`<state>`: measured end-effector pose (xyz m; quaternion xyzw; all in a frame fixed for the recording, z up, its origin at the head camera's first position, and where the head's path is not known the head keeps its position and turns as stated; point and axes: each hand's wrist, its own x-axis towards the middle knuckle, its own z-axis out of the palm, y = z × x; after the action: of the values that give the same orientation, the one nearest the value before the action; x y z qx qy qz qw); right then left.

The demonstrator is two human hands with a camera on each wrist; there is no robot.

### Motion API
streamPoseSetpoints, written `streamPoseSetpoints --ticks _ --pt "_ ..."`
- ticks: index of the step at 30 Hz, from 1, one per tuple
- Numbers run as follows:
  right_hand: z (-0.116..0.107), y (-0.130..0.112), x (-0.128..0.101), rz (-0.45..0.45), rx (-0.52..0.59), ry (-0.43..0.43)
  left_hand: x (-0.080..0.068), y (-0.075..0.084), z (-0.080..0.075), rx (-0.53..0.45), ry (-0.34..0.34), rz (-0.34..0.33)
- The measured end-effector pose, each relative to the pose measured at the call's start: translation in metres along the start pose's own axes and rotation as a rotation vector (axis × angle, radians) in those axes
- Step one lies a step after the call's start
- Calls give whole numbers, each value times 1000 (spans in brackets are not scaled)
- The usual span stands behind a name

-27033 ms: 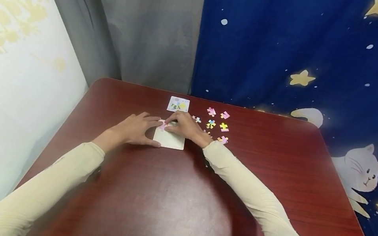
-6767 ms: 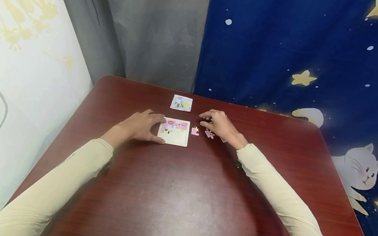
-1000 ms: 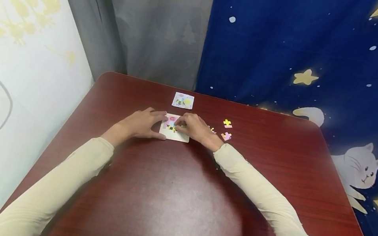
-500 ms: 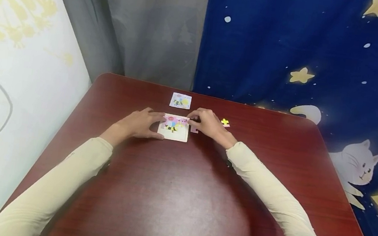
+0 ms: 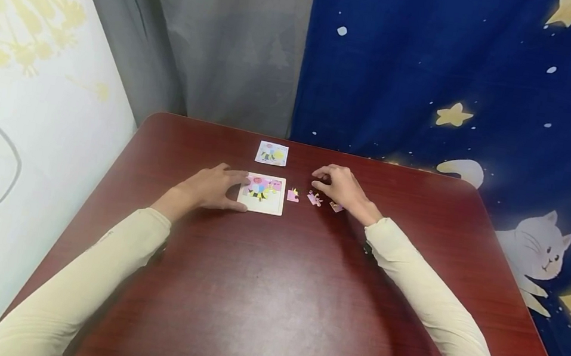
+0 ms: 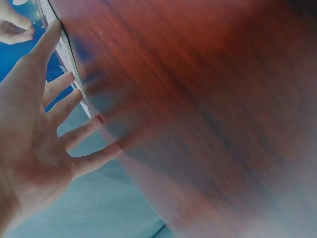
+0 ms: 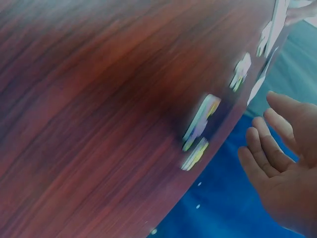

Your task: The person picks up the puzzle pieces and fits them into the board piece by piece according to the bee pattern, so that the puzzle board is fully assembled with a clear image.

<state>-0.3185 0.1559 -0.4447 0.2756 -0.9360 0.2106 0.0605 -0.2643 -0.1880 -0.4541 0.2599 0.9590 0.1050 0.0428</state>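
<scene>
Your left fingers (image 5: 233, 178) lie straight against the tray's (image 5: 260, 206) left edge in the head view; your left hand (image 5: 208, 189) rests flat on the surface (image 5: 259, 295). Your right hand (image 5: 341, 186) hovers over three loose pieces (image 5: 314, 198) right of the tray, fingers relaxed, holding nothing. A card (image 5: 271, 153) lies beyond.

Left wrist view: fingers (image 6: 79, 134) spread, thumb on the tray edge (image 6: 62, 49).

Right wrist view: fingers (image 7: 270, 148) loosely together, clear of the blurred pieces (image 7: 200, 121).

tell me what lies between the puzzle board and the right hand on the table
In the head view, two loose pieces lie on the table between the puzzle board and the right hand: a pink piece beside the board, then another pink piece under the fingertips.
</scene>
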Motion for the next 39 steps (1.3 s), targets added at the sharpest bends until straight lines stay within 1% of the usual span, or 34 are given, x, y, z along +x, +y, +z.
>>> streamPoseSetpoints --ticks 6,13,21,26,33,39 --pt "-8 18 -8 68 13 20 1 -1 1 4 3 -5" --pt "-14 35 -15 128 8 10 1 -1 2 -1 8 -9" --pt "-15 47 -21 193 4 1 0 -1 2 -3 11 1" --pt "-14 52 -26 245 -4 -27 0 -1 2 -8 14 -5" --pt "-11 54 -25 244 13 -33 0 -1 1 -12 9 -4" --pt "-7 51 -21 190 31 -56 0 -1 -1 -7 8 1"
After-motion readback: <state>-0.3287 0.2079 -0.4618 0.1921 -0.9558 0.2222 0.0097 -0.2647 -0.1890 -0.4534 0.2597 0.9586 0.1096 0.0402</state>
